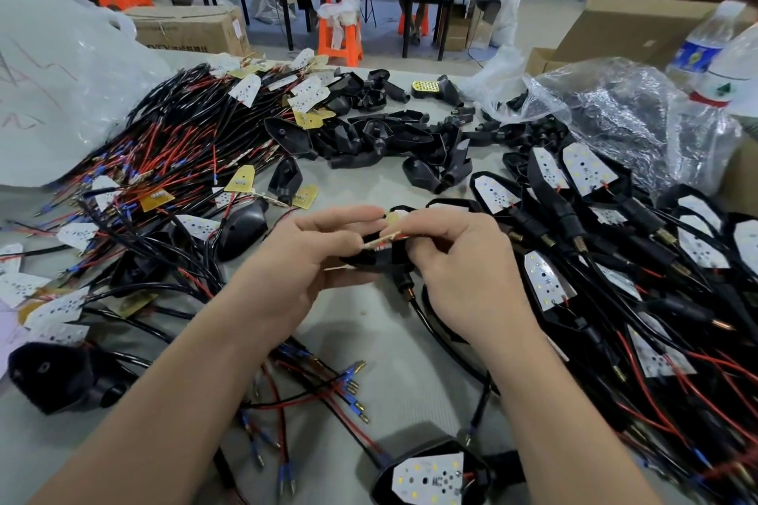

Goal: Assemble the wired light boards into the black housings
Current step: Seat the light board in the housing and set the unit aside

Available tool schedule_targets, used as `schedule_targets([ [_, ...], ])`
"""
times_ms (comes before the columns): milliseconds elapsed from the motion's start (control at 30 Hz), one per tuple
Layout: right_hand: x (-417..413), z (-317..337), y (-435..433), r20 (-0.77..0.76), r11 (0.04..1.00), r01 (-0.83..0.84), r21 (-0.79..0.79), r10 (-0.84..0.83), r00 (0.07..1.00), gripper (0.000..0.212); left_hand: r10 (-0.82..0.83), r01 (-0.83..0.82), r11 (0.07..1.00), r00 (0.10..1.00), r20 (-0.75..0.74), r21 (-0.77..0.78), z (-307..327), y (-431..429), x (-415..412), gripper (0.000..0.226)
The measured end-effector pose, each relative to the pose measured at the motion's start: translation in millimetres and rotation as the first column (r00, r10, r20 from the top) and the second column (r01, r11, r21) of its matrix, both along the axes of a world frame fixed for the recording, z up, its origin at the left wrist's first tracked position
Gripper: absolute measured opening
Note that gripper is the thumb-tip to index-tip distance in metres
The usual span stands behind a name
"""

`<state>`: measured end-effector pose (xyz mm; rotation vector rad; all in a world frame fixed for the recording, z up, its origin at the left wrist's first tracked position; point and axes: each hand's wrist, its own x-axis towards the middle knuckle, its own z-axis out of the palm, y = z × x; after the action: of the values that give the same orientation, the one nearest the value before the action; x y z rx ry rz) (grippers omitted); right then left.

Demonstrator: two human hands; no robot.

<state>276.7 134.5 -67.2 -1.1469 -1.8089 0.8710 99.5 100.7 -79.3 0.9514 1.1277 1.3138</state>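
Note:
Both hands meet over the middle of the table. My left hand (pixel 311 258) grips a black housing (pixel 379 256) from the left and below. My right hand (pixel 459 258) pinches a light board (pixel 387 237), tilted on edge, into that housing's opening. A black cable (pixel 434 324) leaves the housing's threaded stem and runs down toward me. A heap of loose wired boards (pixel 184 143) lies at the left. Empty housings (pixel 393 139) are piled at the centre back. Finished housings with white boards inside (pixel 590 217) are stacked at the right.
One finished unit (pixel 430 476) lies at the near edge, a black housing (pixel 61 377) at the near left. Clear plastic bags (pixel 623 107) and water bottles (pixel 705 49) stand at the back right. Cardboard boxes, orange stools and a seated person are behind the table.

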Motion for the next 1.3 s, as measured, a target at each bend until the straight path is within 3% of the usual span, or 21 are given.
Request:
schedule_targets([
  [100,-2.9,5.2,-1.9,0.035,0.999,-0.051,-0.011,0.051,0.998,0.046,-0.025,0.025,1.000,0.999,0.044,0.010,1.5,1.8,-7.7,0.041],
  [267,-2.9,5.0,-5.6,0.001,0.990,-0.087,-0.114,0.087,0.996,0.024,-0.065,0.064,0.998,0.995,0.069,0.016,0.7,2.3,-11.2,0.037],
  [500,9.2,5.6,3.8,0.010,0.985,-0.060,-0.164,0.063,0.998,0.003,0.190,-0.193,0.979,0.981,0.048,0.067,5.5,3.2,-18.0,0.052],
  [600,12.6,5.4,8.3,0.011,0.992,-0.012,-0.126,0.013,1.000,0.020,0.349,-0.357,0.933,0.929,0.125,0.045,7.9,6.0,-25.7,0.047],
  [667,13.8,5.3,9.5,-0.031,0.989,-0.018,-0.150,0.013,0.999,0.018,0.406,-0.414,0.910,0.902,0.150,0.030,8.8,6.6,-31.3,0.041],
  [733,13.5,4.0,10.0,-0.092,0.980,-0.023,-0.197,0.004,0.996,0.010,0.432,-0.440,0.897,0.891,0.138,0.035,8.4,5.9,-33.9,0.044],
  [833,10.7,2.8,9.6,-0.171,0.951,-0.009,-0.310,-0.046,0.984,0.019,0.460,-0.465,0.884,0.884,0.086,0.055,8.3,3.3,-33.9,0.046],
  [967,8.0,2.4,7.4,-0.085,0.932,0.012,-0.363,-0.045,0.995,0.020,0.447,-0.451,0.889,0.893,0.061,0.084,8.8,1.6,-33.0,0.037],
  [1100,11.8,3.7,4.8,0.196,0.947,0.027,-0.321,0.039,0.980,0.014,0.450,-0.454,0.887,0.891,0.065,0.082,7.9,2.5,-30.9,0.035],
  [1167,11.8,4.3,2.6,0.201,0.954,0.036,-0.296,0.025,0.979,0.016,0.487,-0.492,0.868,0.870,0.077,0.068,7.3,3.4,-30.7,0.039],
  [1300,-0.3,4.8,-6.2,0.095,0.974,0.223,0.027,-0.225,0.970,0.010,0.609,-0.582,0.789,0.782,-0.131,0.197,6.1,3.4,-24.1,0.028],
])
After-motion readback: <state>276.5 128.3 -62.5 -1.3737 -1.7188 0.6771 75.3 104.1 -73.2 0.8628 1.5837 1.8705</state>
